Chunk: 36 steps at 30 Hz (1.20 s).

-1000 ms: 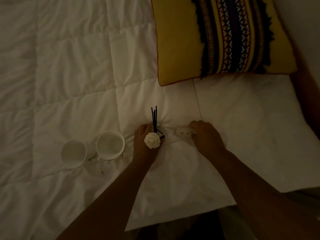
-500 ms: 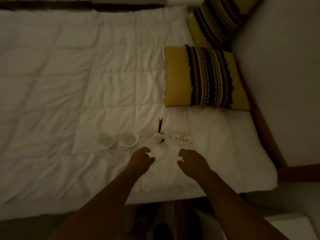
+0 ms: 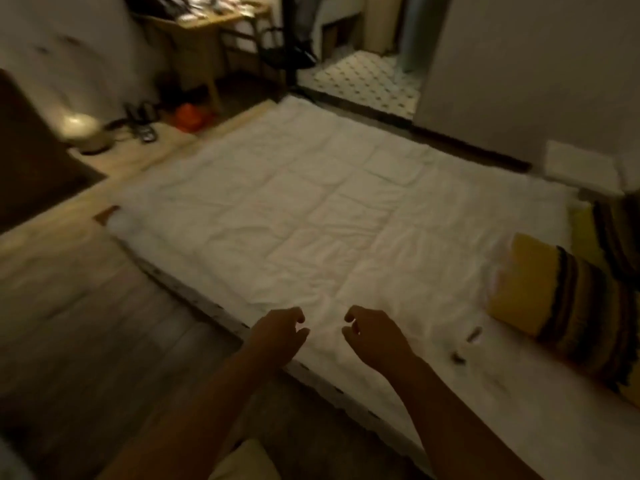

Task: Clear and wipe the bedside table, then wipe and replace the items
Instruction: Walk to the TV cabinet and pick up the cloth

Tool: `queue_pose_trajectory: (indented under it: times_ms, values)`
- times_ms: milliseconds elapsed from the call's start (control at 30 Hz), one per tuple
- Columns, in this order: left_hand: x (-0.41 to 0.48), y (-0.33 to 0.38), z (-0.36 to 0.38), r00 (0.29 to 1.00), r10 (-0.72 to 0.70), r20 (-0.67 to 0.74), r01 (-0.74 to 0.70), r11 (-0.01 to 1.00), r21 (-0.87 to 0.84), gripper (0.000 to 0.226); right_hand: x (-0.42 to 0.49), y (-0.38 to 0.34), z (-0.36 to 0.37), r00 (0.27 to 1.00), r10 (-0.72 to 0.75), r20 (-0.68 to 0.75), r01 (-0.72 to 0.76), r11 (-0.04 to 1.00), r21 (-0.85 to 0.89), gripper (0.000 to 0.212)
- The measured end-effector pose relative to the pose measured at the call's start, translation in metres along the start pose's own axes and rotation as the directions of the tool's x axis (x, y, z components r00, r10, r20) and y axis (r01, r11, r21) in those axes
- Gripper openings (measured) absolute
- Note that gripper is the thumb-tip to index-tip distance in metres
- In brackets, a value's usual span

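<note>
The view is dim and blurred by motion. My left hand (image 3: 277, 332) and my right hand (image 3: 374, 336) hover over the near edge of the white quilted bed (image 3: 311, 209), fingers loosely curled, holding nothing. To the right of my right hand, small dark items (image 3: 465, 344) lie on the quilt; I cannot tell what they are in the blur. The cups and the white flower are out of sight.
Yellow striped cushions (image 3: 554, 303) lie at the bed's right end. A lit round lamp (image 3: 81, 129) sits on the floor at left, with cables and an orange object (image 3: 190, 116) nearby. A cluttered wooden desk (image 3: 204, 26) and a tiled doorway (image 3: 367, 77) are at the back.
The view has swung left and up from the bed corner to the whole room. My hands let go of the flower stick holder and the white remote, then drew back empty.
</note>
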State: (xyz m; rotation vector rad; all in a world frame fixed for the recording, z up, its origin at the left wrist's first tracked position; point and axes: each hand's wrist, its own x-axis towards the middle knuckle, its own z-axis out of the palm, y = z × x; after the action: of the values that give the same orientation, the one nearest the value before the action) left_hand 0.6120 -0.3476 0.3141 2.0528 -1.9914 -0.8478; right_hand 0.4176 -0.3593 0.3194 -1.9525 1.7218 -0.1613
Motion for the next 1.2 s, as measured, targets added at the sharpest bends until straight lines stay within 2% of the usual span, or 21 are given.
queue_pose_trajectory:
  times_ms: [100,200,400,533,667,833,1200]
  values:
    - [-0.014,-0.088,-0.063,0.983,-0.164,-0.082,0.158,0.985,-0.076,0.024,0.041,-0.086,0.016,0.989,-0.133,0.071,0.137,0.989,-0.053,0.028]
    - [-0.029,-0.177,-0.121,0.953,-0.264,-0.145,0.258,0.964,-0.061,0.029,0.086,-0.183,0.043,0.961,-0.234,0.144,0.248,0.965,-0.083,0.03]
    - [-0.063,-0.342,-0.229,0.863,-0.416,-0.287,0.411,0.908,-0.082,0.036,0.157,-0.394,0.114,0.864,-0.411,0.29,0.445,0.894,-0.058,0.032]
    - [-0.064,-0.418,-0.291,0.812,-0.486,-0.324,0.461,0.874,-0.154,0.038,0.19,-0.503,0.144,0.802,-0.487,0.346,0.525,0.851,-0.02,0.036]
    - [-0.039,-0.49,-0.349,0.776,-0.52,-0.357,0.501,0.852,-0.153,0.041,0.24,-0.594,0.167,0.757,-0.56,0.338,0.579,0.814,0.052,0.038]
    - [0.021,-0.579,-0.421,0.731,-0.535,-0.422,0.524,0.838,-0.154,0.04,0.343,-0.695,0.202,0.671,-0.658,0.342,0.684,0.727,0.057,0.049]
    - [0.145,-0.751,-0.596,0.583,-0.695,-0.421,0.616,0.716,-0.328,0.035,0.561,-0.932,0.269,0.565,-0.693,0.448,0.76,0.649,0.044,0.035]
